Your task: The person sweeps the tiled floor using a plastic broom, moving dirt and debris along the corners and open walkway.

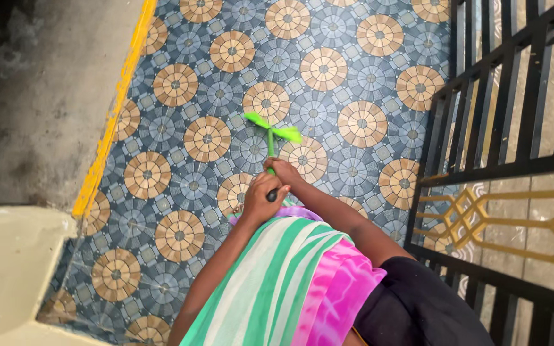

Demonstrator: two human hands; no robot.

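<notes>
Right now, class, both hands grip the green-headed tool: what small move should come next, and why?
Probably lower the tool's green head onto the patterned tiled floor. The left hand and right hand clasp the handle, and the head looks raised and blurred.

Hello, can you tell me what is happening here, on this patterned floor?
A person stands on a tiled floor with round brown and grey patterns. Both hands are closed around a thin green stick with a bright green forked top; the left hand grips its lower part, the right hand just above. A black metal gate is to the right, a yellow painted edge to the left.
</notes>
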